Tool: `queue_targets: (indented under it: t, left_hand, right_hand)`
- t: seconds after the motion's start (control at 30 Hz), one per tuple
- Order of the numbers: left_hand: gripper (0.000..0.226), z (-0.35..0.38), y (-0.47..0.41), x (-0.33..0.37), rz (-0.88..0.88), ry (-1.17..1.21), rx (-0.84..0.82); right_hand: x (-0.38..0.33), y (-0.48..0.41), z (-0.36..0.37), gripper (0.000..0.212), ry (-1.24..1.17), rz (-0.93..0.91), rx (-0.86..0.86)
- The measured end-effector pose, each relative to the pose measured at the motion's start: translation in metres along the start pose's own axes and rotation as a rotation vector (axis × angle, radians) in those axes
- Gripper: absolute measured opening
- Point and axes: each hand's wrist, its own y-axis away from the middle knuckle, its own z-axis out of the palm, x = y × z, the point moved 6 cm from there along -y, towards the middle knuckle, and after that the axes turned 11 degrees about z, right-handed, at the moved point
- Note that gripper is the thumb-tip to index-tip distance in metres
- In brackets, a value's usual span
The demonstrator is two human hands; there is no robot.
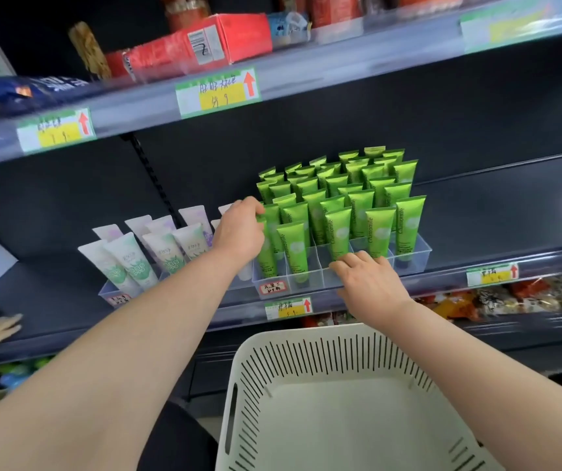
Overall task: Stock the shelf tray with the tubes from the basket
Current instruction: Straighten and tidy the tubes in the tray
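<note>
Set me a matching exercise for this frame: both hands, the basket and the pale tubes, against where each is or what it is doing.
1. left hand
2. right hand
3. white slotted plastic basket
4. pale white-and-lilac tubes

A. rests on the clear plastic tray at its front rim
B. below the shelf, no tubes visible inside
C. pinches a green plastic tube at its top
D. stand in the tray further left

Pairs: 1-C, 2-A, 3-B, 4-D
</note>
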Motion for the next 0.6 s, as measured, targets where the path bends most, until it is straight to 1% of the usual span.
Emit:
queue_targets:
  t: [0.23,0.33,0.47,0.6]
  left_hand:
    - [0.025,-0.019,0.004,0.048,0.136,0.009,0.023]
    - [0.024,-0.017,0.003,0.079,0.202,0.048,0.002]
    - [0.023,-0.004,-0.001,0.122,0.285,0.064,-0.030]
    - [0.025,0.009,-0.009,0.154,0.339,0.076,-0.085]
  right_hand:
    - [0.021,0.011,-0.023,0.038,0.009,0.043,0.052]
    - [0.041,0.018,-0.034,0.037,0.007,0.080,0.075]
    - [0.072,0.023,-0.046,0.030,0.021,0.135,0.085]
    - [0.102,0.022,-0.056,0.029,-0.003,0.186,0.109]
